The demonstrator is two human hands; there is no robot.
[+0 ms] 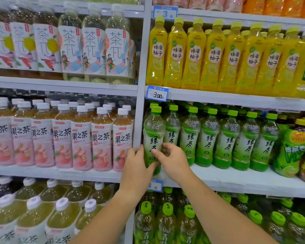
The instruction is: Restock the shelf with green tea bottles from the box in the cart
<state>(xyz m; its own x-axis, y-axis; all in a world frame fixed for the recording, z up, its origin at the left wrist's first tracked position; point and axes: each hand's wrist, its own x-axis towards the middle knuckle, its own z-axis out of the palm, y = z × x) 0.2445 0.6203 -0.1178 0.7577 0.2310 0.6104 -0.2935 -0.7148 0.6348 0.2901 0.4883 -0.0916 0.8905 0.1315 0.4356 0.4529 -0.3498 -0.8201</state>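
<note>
The single view comes from a wide-angle camera worn on the person's head. It faces forward and a little downward at a shop rack from close range, so bottles fill the frame from edge to edge. The grey upright post [139,95] between two bays runs just left of centre, and the lens bends the shelf [236,179] boards toward the sides. Four levels show, the top and bottom ones cut by the frame. Both forearms enter from the lower edge, and the left hand [136,166] and right hand [173,161] meet near mid-frame, holding a green tea bottle [153,132] just right of the post.
</note>
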